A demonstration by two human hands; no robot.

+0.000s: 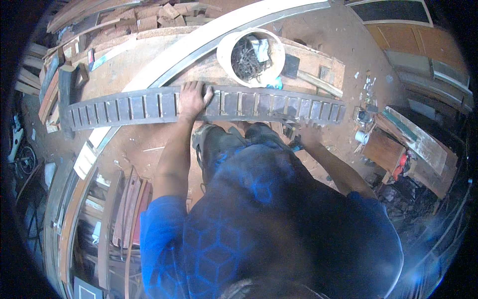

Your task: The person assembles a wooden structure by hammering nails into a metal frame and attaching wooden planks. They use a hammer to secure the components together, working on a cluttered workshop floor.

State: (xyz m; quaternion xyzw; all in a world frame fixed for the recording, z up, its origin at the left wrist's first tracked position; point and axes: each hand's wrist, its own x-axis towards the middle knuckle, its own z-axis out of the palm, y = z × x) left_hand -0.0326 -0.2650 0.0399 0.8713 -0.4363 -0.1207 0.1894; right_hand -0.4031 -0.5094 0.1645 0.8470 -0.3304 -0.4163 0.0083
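Observation:
A long, slightly curved wooden frame (137, 106) with evenly spaced dark panels and slats lies crosswise in front of me. My left hand (193, 101) is closed over it left of the middle, the fingers reaching across its far rail. My right hand (310, 134) is at the near edge of the frame, toward its right end. Its fingers are blurred, and a dark object (289, 131) beside them is too unclear to name. Just beyond the frame stands a white bucket (225, 56) holding tangled dark shavings or scraps and a pale piece.
A long pale board (164, 62) runs diagonally under the frame's left part. A handsaw-like dark tool (67, 94) stands at the frame's left end. Stacked timber (117, 214) lies at the lower left. Wooden boxes and boards (386, 147) sit to the right, near a white cup (361, 137).

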